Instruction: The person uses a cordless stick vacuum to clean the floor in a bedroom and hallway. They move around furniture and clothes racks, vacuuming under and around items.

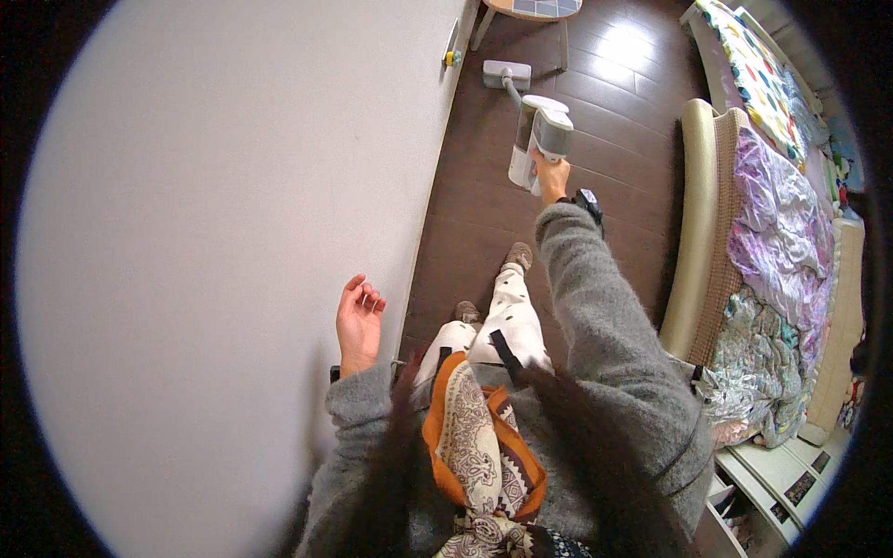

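Note:
With my right arm stretched forward, my right hand [553, 177] is closed around the handle of a white and grey stick vacuum cleaner [551, 130]. Its short grey tube leads ahead to a flat floor head [507, 74], which rests on the dark wood floor near the wall. Part of the handle is hidden behind my fingers. My left hand [359, 321] is raised beside the white wall, palm turned up, its fingers loosely curled and apart with nothing in them.
A plain white wall [233, 232] runs along my left. Ahead stands a small round table [535, 7] with a tiled top. On my right are a padded bed edge [693, 223] and rumpled purple bedding [781, 223]. White drawers [758, 484] stand at the lower right.

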